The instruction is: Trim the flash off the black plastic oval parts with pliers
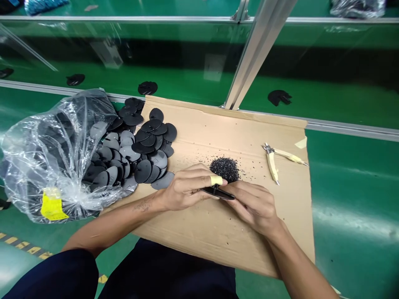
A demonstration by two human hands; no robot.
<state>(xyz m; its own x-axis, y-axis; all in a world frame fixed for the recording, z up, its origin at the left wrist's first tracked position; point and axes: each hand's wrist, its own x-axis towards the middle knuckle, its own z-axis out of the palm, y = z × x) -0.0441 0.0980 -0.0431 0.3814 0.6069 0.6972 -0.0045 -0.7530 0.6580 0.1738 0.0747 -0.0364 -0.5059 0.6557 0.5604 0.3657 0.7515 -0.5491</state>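
Between my two hands is a thin black plastic disc (220, 192), seen nearly edge-on above the cardboard sheet (199, 236). My left hand (190, 186) grips its left side, with yellow tape round a fingertip. Closed on the disc's right side is my right hand (257, 204). Just beyond the fingers lies a heap of small black plastic bits (225, 168), partly hidden by my hands. To the left, many similar black discs (143, 170) are piled, spilling from a clear plastic bag (62, 137) with a yellow label.
Side cutters (272, 164) with tape-wrapped handles lie spread on the cardboard's right side. A metal post (258, 50) rises at the cardboard's back edge. Behind the long metal rail (352, 128), single black discs (278, 97) lie apart on the green surface.
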